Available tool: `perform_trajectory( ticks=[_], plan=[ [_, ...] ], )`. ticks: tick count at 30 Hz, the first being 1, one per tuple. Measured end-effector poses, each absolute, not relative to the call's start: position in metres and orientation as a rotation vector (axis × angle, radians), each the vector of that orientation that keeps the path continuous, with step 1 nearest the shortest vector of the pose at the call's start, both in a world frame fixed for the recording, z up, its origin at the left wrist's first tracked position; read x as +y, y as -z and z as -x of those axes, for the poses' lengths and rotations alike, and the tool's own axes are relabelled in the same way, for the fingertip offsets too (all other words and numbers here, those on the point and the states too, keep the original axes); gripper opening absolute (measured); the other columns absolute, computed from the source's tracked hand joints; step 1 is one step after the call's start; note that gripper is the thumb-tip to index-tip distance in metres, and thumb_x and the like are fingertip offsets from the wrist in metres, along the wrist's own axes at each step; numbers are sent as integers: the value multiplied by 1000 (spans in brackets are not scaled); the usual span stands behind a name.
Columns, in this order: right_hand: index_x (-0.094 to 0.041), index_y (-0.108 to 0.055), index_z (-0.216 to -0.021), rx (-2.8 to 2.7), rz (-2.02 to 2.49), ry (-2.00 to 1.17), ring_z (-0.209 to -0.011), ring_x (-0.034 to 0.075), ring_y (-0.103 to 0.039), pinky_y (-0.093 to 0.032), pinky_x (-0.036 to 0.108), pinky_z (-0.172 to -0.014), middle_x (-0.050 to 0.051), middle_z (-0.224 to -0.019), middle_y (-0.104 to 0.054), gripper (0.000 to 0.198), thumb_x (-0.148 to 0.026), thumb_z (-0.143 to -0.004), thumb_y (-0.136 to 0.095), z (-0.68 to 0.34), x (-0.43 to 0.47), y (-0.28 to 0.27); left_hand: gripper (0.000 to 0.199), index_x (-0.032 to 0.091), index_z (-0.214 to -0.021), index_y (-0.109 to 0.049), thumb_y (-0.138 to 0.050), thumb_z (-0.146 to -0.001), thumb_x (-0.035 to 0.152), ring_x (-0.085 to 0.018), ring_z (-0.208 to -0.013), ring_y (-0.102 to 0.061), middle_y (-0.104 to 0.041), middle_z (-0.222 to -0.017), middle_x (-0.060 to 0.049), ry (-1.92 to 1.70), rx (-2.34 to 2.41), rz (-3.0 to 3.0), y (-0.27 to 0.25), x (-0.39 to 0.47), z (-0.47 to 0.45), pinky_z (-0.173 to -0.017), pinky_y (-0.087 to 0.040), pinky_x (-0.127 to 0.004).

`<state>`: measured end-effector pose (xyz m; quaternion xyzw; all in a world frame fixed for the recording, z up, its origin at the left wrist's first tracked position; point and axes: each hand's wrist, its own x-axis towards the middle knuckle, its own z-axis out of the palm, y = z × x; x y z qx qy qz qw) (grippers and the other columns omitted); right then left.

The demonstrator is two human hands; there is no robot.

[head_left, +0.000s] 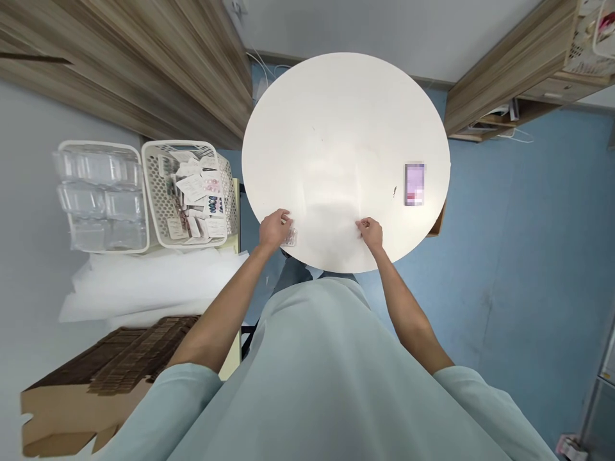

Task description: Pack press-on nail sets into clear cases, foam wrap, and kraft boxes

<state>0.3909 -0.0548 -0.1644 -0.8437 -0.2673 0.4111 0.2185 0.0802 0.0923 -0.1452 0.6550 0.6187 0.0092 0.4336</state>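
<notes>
Reaching over a round white counter, left hand at its near-left edge beside a small clear plastic tray, right hand near-right, both grips curled, any hold unclear.

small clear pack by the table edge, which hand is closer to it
Left. The left hand is immediately beside the clear pack, though contact is unclear; the right hand is farther off, across the tabletop to the pack's right.

Passage runs over the far tabletop; nearer, a pack and blurred rectangle obstruct.
</notes>
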Motion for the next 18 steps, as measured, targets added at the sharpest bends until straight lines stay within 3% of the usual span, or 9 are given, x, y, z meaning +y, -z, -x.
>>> perform_trajectory(
  ticks=[4,6,10,18],
  plan=[
    [-23,-65,-93,-722,2368,-1106,-61,17,-69,-49,32,-74,1,-88,-79,19,-42,-97,-67,-395,-52,166,48,24,-132,-69,-78,-86,30,-39,-138,-54,-63,-147,-15,195,1280,-1957,144,71,-45,-112,-48,-47],
    [-23,-65,-95,-716,2397,-1076,-65,18,-71,-49,31,-75,2,-90,-79,23,-45,-99,-65,-395,-53,166,59,24,-142,-63,-76,-85,25,-40,-145,-48,-54,-159,-15,306,1180,-2075,146,61,-35,-117,-47,-51],
    [-23,-66,-102,-723,2437,-1023,-79,22,-75,-50,32,-79,4,-93,-79,30,-52,-100,-63,-394,-60,167,67,19,-155,-53,-64,-89,16,-39,-145,-49,-51,-160,-18,414,1154,-2223,154,48,-30,-117,-49,-52],
    [-23,-65,-115,-681,2465,-1033,-94,25,-74,-52,34,-84,5,-101,-79,33,-44,-90,-75,-381,-102,162,75,12,-162,-42,-67,-94,31,-41,-145,-49,-52,-158,-23,244,1157,-2263,151,40,-67,-116,-51,-53]
  ],
)
